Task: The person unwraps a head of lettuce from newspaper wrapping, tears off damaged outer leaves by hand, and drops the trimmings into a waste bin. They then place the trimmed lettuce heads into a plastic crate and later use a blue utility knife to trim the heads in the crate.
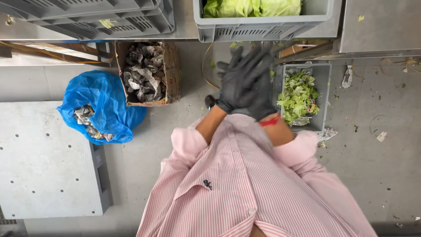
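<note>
Two hands in black rubbery gloves met in front of the chest, the left hand (234,83) and the right hand (258,87) pressed flat one over the other, fingers spread and a little blurred, holding nothing I could make out; a red band showed at the right wrist, pink striped shirt (245,184) cuffs pushed back; just beyond the fingertips sat the grey slotted plastic crate of pale green lettuce heads (263,19), up on the steel bench; below the right hand, on the concrete floor, stood the small grey bin of torn lettuce trimmings (300,94); off to the left, the brown cardboard box of crumpled paper (147,72), then the blue plastic bag (103,105) with more paper in it; to do this well, I judged, the gloves wanted seating snug at each finger, cuffs drawn over the wrists, palms rubbed clear of scraps over the trimmings bin and not over the clean heads.
</note>
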